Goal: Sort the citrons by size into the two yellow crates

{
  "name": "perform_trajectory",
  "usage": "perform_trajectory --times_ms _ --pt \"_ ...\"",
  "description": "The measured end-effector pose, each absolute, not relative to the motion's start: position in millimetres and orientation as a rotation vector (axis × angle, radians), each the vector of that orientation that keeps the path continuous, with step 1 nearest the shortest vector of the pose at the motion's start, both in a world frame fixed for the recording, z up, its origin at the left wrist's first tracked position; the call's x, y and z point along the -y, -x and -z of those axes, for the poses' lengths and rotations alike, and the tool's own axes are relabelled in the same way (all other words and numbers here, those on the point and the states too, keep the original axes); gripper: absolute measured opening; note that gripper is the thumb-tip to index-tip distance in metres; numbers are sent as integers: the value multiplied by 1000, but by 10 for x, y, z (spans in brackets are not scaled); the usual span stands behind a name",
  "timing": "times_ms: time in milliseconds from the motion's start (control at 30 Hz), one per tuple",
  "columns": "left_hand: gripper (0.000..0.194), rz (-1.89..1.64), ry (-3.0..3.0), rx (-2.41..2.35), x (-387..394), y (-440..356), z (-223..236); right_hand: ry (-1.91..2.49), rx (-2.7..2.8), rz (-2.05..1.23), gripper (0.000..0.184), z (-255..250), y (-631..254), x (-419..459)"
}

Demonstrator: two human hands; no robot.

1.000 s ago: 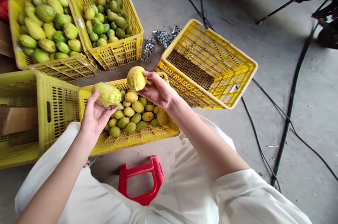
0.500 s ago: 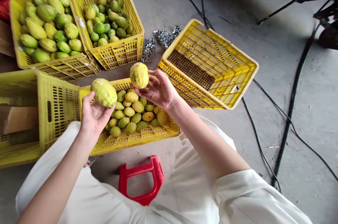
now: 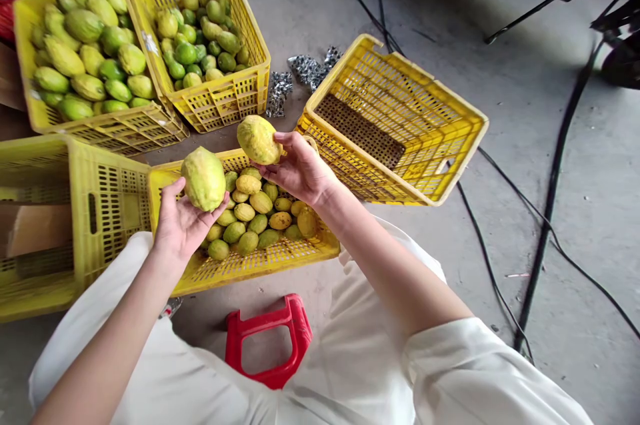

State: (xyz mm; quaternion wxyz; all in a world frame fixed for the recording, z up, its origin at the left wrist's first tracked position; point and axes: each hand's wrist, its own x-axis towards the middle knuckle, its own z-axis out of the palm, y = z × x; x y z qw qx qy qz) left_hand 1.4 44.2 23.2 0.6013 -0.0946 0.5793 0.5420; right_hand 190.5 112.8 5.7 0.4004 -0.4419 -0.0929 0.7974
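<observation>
My left hand (image 3: 186, 221) is closed around a large, bumpy yellow-green lemon (image 3: 203, 179), raised over the near yellow crate (image 3: 260, 269). Beside it, my right hand (image 3: 301, 170) grips a second, yellower lemon (image 3: 259, 140) with brownish marks, thumb on its right side. The two fruits are apart. Under my hands, several smaller green and yellow lemons (image 3: 247, 243) lie in the near crate; my hands and wrists hide part of its far rim.
Two yellow crates of green-yellow fruit (image 3: 83, 25) (image 3: 186, 53) stand at the back left. A tilted yellow crate (image 3: 445, 191) sits to the right, another (image 3: 110, 211) at left with cardboard (image 3: 37, 228). A red plastic stool (image 3: 299, 331) is between my legs; black cables (image 3: 550, 191) cross the floor.
Both lemons have been turned in my fingers. The left one now stands more upright and slightly to the right; the right one shows a different, blotched side. The crates have not moved.
</observation>
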Motion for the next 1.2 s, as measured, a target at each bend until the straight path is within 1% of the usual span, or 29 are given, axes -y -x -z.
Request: perform_trajectory --times_ms 133,233,300,367,533,667,833,933,1067,1133,1200 --pt "28 -1241 144 -1369 -426 -4 -198 1122 239 -2004 11 -77 -1891 -1129" --pt "35 -1219 68 -1370 -399 6 -170 1140 269 -2005 9 -94 -1895 -1123" --pt "41 -1214 38 -1357 -380 7 -157 1149 272 -2014 13 -90 -1908 -1122" --pt "42 -1212 19 -1352 -367 3 -148 1169 251 -2007 19 -73 -1923 -1127" --pt "31 -1237 2 -1359 -371 -5 -114 1232 175 -1951 28 -33 -1936 -1137" --pt "26 -1307 -19 -1307 -383 9 -84 1135 180 -1979 36 -52 -1913 -1121" --pt "23 -1325 5 -1249 -404 25 -124 1131 187 -1978 38 -20 -1920 -1135" --pt "21 -1349 52 -1239 -423 23 -151 1139 201 -1993 35 25 -1933 -1149" --pt "18 -1337 117 -1241 -446 16 -154 1135 221 -1962 21 18 -1923 -1140" --pt "20 -1317 147 -1264 -457 15 -155 1135 232 -1949 15 -4 -1916 -1130" --pt "25 -1307 176 -1297 -465 17 -164 1135 255 -1957 15 -12 -1915 -1124"
